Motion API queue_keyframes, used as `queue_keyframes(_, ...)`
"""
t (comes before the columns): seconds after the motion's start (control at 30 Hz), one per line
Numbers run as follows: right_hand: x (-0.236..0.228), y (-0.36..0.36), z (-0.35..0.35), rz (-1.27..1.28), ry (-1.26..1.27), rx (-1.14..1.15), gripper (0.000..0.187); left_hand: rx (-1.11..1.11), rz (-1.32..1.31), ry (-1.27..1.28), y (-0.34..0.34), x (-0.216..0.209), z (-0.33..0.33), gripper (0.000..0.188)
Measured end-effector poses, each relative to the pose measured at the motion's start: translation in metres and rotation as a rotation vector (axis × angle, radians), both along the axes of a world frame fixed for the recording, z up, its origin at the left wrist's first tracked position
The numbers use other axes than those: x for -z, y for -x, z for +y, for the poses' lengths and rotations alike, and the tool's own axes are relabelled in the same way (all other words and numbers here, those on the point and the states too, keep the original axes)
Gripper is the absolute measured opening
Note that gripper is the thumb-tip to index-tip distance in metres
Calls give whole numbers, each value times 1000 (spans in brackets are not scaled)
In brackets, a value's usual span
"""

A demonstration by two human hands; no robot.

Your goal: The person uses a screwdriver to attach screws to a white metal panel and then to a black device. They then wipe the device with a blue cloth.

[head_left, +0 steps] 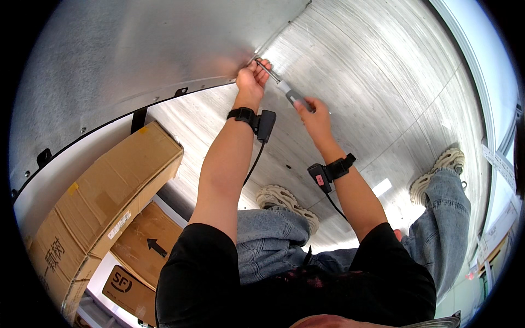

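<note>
My right hand [317,120] is closed round the grey handle of a screwdriver [284,87]. Its metal shaft slants up and left to the corner edge of a large metal panel [164,49]. There my left hand [252,81] has its fingers curled at the shaft's tip, by the panel's edge. Whatever those fingers pinch is too small and too covered to make out. A black strapped device with a cable sits on each of my wrists.
Black brackets [181,92] and screws line the panel's lower edge. Cardboard boxes [117,169] are stacked at the left, below the panel. My legs and shoes [287,205] rest on the pale wood-grain floor [383,82]. A white frame [470,60] curves along the right.
</note>
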State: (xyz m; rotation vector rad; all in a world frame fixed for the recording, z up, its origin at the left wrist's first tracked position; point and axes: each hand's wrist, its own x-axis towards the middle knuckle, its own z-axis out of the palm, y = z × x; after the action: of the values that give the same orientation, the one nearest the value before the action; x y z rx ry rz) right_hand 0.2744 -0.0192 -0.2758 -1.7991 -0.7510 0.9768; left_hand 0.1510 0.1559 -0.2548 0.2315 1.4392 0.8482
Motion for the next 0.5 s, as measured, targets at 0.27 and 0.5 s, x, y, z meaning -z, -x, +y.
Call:
queue_keyframes(0.27, -25, -13, 8, 429, 196, -8, 43, -10, 50, 23, -3, -8, -1, 23)
queue_keyframes(0.5, -61, -20, 18, 677, 360, 3, 44, -58, 3, -4, -1, -1, -1, 22)
